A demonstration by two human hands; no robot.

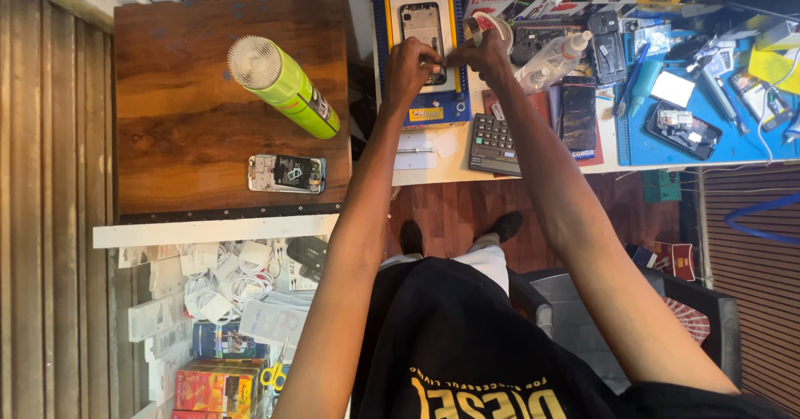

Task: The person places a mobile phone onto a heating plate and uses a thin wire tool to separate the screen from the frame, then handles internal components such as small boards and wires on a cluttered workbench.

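A person sits in a chair and looks down at a messy work table. Both arms reach far out over it. The left hand (410, 62) is curled up tight, and its fingertips pinch at the near edge of an open phone frame (423, 29). The phone frame lies flat on a blue and yellow work pad (381, 52) at the far side of the table. The right hand (485, 56) is just beside the left hand, to its right. It is closed in a narrow pinch too, and a roll of tape (487, 27) sits at its far side, touching the fingers. I cannot tell what tiny thing the fingertips hold between them. Near the right hand, a little closer to the person, lies a dark calculator (492, 144). To the right of the hands stand clear squeeze bottles (550, 62), and next to them lies a dark phone (577, 115). Far right is a blue mat (733, 148) with small phone parts on it. On the left is a brown wooden board (192, 119). A green spray can (283, 83) lies on it, and an opened phone (287, 174) lies near its close edge.
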